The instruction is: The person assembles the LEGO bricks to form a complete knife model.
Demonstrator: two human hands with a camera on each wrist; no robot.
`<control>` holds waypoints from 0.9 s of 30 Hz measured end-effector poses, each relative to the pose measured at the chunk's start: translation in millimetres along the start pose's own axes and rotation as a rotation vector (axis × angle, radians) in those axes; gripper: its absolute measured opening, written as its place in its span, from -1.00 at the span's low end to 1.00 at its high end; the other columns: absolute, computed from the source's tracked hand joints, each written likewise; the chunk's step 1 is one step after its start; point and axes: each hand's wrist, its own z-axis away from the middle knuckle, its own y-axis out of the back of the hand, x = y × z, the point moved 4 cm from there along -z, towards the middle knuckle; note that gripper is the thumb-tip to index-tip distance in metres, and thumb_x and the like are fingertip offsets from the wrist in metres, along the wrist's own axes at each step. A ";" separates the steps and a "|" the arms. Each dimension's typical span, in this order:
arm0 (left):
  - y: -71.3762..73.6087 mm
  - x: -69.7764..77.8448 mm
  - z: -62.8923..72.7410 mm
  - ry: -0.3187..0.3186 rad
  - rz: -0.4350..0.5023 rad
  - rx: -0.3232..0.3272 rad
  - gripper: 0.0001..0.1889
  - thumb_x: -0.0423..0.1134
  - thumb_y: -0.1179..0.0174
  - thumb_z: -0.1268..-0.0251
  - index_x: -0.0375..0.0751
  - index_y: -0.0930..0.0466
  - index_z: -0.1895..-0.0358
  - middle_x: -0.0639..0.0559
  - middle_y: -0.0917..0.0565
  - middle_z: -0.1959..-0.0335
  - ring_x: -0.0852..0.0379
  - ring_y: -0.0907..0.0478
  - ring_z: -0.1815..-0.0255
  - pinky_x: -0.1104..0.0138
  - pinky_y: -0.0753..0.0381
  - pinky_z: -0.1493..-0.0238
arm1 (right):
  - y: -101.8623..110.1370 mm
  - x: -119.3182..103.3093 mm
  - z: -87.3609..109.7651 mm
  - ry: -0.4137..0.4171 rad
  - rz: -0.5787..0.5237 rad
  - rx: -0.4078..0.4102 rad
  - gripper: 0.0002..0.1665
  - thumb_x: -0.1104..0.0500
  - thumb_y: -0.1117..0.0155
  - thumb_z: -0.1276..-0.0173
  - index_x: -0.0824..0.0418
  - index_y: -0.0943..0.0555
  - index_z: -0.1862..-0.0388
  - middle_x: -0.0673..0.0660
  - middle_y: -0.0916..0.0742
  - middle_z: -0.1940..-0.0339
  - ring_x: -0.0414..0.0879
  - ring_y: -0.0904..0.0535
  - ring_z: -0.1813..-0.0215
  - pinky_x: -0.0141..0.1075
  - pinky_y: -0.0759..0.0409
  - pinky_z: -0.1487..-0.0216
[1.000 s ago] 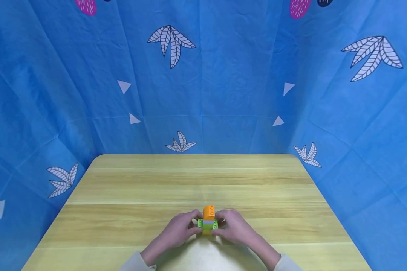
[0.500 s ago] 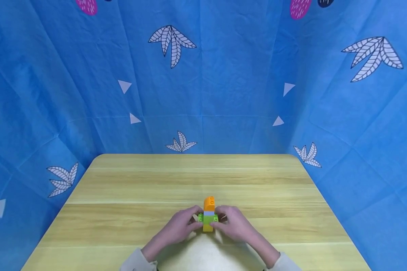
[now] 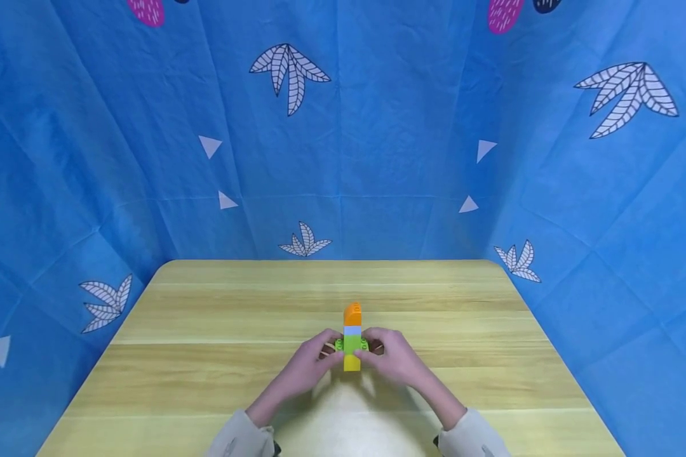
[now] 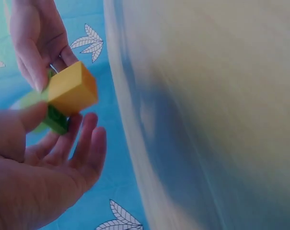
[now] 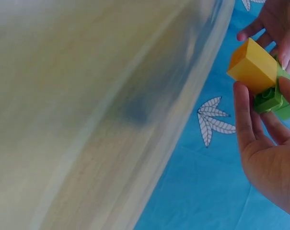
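A stack of toy building bricks (image 3: 352, 344) stands upright between my two hands, lifted above the table. Its curved orange brick (image 3: 352, 315) is on top, with a pale blue layer, green bricks and a yellow brick (image 4: 74, 88) below. Green studded ends jut out on both sides. My left hand (image 3: 311, 362) pinches the left green end between thumb and fingers. On the other side my right hand (image 3: 394, 358) grips the right green end the same way. In the right wrist view the yellow brick (image 5: 252, 66) and a green stud end (image 5: 268, 99) show between the fingers.
The wood-grain table (image 3: 234, 304) lies under the hands, and their shadows fall on it. A blue cloth (image 3: 400, 127) printed with leaves and triangles hangs behind the table and along both its sides.
Both hands have raised the brick stack together, up and away from me. More of the yellow brick at its bottom shows now. Both grips look unchanged.
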 end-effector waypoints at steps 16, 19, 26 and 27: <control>-6.7 -9.4 -24.2 0.089 0.141 0.154 -0.62 -0.07 -0.14 -0.60 -0.19 -0.49 -0.29 -0.13 -0.61 -0.10 0.02 -0.59 0.02 0.14 -0.71 0.07 | 2.3 5.8 -24.2 -0.060 -0.027 0.093 -0.65 0.10 -0.38 -0.46 0.27 -0.69 -0.11 0.04 -0.72 0.30 -0.16 -0.58 0.26 -0.37 -0.62 0.21; -8.8 -10.3 -28.9 0.114 0.149 0.172 -0.60 -0.05 -0.14 -0.60 -0.20 -0.49 -0.29 -0.13 -0.61 -0.07 0.03 -0.57 0.04 0.19 -0.68 0.12 | 2.9 9.0 -26.6 -0.113 -0.066 0.116 -0.57 0.09 -0.39 -0.46 0.26 -0.64 -0.21 0.08 -0.73 0.24 -0.14 -0.63 0.21 -0.31 -0.67 0.15; -11.3 -12.3 -41.9 0.146 0.172 0.204 -0.59 -0.05 -0.11 -0.62 -0.20 -0.45 -0.32 -0.14 -0.63 0.01 0.07 -0.59 0.15 0.17 -0.71 0.14 | 2.6 15.8 -34.6 -0.192 -0.169 0.140 -0.47 0.10 -0.35 -0.50 0.24 -0.54 -0.37 0.17 -0.74 0.11 -0.07 -0.70 0.16 -0.15 -0.74 0.10; -11.4 -12.7 -43.3 0.144 0.176 0.209 -0.59 -0.06 -0.10 -0.62 -0.21 -0.44 -0.34 -0.15 -0.62 0.00 0.07 -0.59 0.16 0.16 -0.71 0.15 | 2.3 16.7 -36.0 -0.199 -0.178 0.141 -0.46 0.10 -0.35 -0.50 0.23 -0.53 -0.38 0.17 -0.75 0.10 -0.07 -0.70 0.16 -0.15 -0.74 0.10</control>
